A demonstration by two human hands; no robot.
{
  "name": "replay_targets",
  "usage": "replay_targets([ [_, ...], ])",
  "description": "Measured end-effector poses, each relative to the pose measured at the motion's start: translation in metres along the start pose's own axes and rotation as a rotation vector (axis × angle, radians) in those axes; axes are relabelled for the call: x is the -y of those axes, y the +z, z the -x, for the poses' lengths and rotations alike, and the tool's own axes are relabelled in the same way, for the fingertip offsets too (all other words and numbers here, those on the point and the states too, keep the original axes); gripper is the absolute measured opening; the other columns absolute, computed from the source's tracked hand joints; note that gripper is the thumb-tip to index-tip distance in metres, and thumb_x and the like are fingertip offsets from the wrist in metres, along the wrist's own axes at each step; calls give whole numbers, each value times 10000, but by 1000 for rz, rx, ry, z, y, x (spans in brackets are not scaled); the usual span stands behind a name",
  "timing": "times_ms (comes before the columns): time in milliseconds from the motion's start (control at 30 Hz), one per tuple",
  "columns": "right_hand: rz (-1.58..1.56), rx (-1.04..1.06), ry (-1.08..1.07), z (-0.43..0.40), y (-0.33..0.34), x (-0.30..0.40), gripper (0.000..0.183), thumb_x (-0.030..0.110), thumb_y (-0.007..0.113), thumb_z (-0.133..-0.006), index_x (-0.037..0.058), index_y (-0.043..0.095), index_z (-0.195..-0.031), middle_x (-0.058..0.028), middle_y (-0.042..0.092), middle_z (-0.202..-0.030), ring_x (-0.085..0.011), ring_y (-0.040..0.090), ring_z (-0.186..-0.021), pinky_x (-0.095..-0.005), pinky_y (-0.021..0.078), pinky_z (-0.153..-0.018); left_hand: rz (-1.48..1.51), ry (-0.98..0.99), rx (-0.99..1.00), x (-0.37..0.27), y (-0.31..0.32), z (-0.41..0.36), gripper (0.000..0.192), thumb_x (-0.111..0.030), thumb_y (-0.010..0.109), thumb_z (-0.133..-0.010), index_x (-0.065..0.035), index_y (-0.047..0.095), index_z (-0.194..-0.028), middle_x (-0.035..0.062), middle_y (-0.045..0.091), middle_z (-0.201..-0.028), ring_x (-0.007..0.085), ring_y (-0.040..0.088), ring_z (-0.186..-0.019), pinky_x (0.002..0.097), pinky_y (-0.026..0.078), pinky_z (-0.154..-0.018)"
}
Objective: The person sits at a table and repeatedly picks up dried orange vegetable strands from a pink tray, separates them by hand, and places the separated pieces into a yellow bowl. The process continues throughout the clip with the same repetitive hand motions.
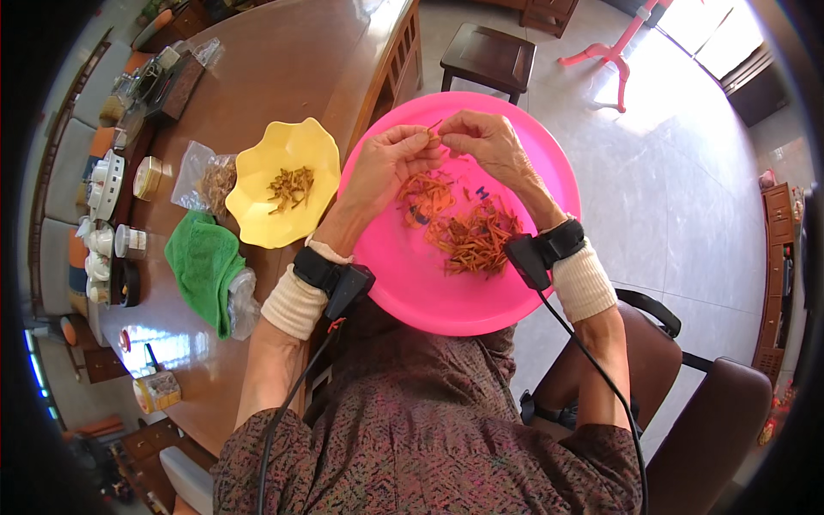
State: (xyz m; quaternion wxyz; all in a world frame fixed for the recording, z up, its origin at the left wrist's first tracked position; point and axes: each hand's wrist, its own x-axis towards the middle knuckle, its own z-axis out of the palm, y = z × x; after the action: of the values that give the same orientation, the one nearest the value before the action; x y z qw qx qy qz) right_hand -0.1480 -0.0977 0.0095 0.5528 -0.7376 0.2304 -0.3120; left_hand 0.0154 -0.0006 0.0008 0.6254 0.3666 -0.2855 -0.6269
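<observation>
Over the far part of a round pink plastic basin (399, 290), my two hands meet fingertip to fingertip. My left hand (400, 154) pinches a thin dried plant strip (434, 125) between thumb and fingers. The thumb and forefinger of my right hand (486, 140) close on the same small piece, whose end is mostly hidden by the fingers. Below them in the basin lies a larger pile of orange-brown dried strips (479, 241). A smaller, finer heap (425, 193) spreads beside it, under my left hand. Left of the basin, a yellow scalloped bowl (257, 219) holds brownish dried pieces (291, 188).
On the wooden table (270, 71) lie a plastic bag of dried material (219, 183), a green towel (203, 270) and several jars. A dark stool (489, 61) stands beyond the basin. A brown chair (618, 367) is at my right. Cables run from both wrist devices.
</observation>
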Motion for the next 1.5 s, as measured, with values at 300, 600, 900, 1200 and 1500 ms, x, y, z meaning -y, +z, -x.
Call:
replay_targets([
  [300, 202, -95, -123, 2, -2, 2, 166, 107, 662, -743, -18, 637, -850, -65, 634, -725, -115, 593, -718, -274, 474, -667, 25, 2, -21, 2, -3, 2, 196, -117, 551, -908, 13, 596, -1049, 89, 620, -946, 189, 616, -856, 333, 531, -790],
  [600, -178, -62, 53, 2, -5, 5, 104, 73, 626, -825, 5, 619, -902, -24, 614, -780, -93, 566, -727, -232, 467, -700, 3, -15, -10, 1, -2, 1, 192, -127, 541, -915, 9, 580, -1046, 114, 628, -955, 207, 635, -825, 333, 538, -775],
  [900, -56, -169, -27, 6, -2, 12, 104, 73, 648, -782, 1, 602, -840, -37, 641, -777, -87, 592, -749, -245, 471, -698, -216, 21, -85, 2, 7, 3, 197, -129, 542, -915, 8, 565, -1055, 113, 636, -959, 180, 635, -840, 311, 532, -766],
  [1200, 282, -256, -255, 7, 8, 9, 111, 67, 651, -757, 24, 596, -844, -62, 651, -760, -153, 637, -733, -280, 483, -670, -268, 58, -75, 5, 6, 3, 224, -145, 554, -914, 14, 565, -1072, 103, 633, -985, 165, 631, -876, 296, 529, -784],
  [1500, 310, -265, -304, 6, 10, 7, 106, 68, 644, -759, 18, 598, -841, -74, 653, -767, -179, 643, -731, -291, 495, -668, -306, 74, -79, 4, 6, 3, 230, -140, 561, -908, 19, 574, -1074, 96, 636, -968, 158, 632, -879, 280, 524, -774],
])
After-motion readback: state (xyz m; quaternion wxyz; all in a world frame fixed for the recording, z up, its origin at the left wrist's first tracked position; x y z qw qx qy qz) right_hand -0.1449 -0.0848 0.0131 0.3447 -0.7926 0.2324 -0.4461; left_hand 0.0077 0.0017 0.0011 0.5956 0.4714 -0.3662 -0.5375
